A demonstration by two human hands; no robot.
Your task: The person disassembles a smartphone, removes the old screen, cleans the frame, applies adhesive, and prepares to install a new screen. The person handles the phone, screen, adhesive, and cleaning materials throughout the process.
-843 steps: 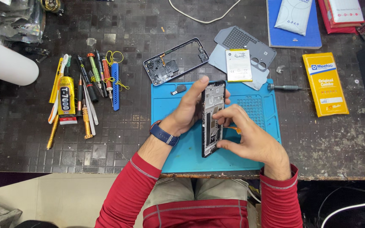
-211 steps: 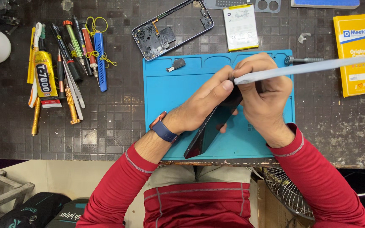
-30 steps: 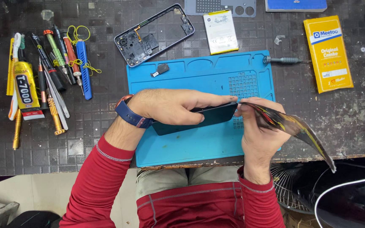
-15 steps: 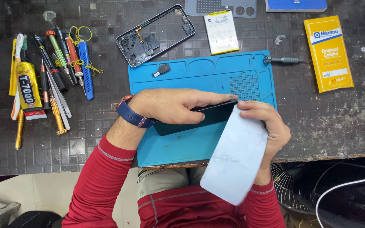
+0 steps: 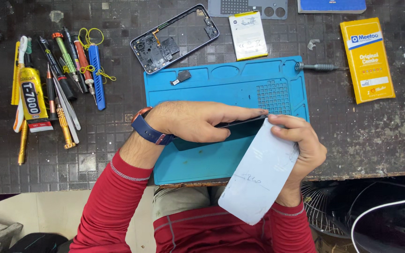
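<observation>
Two bare hands work over a dark, tiled worktable (image 5: pixel 118 154), on which lies a blue repair mat (image 5: pixel 226 89) that reaches the near edge. Next in size is the pale, rounded protective film (image 5: pixel 258 178), which hangs from the mat's near right part down over the red sleeves; the right hand (image 5: pixel 301 150) is closed on its upper end, thumb on top. A dark phone screen (image 5: pixel 240 125) stands on its long edge across the middle of the mat, and the left hand (image 5: pixel 198 122), with a blue watch at the wrist, is wrapped over it from above, fingers stretched along its top toward the film. Beyond the mat lie an empty phone frame (image 5: pixel 174 37), a yellow box (image 5: pixel 366 58) and a white battery (image 5: pixel 248 35). Far left lies a row of hand tools (image 5: pixel 66 79) beside a yellow glue tube (image 5: pixel 31 96). Smallest, a screwdriver (image 5: pixel 317 67) touches the mat's far right corner.
</observation>
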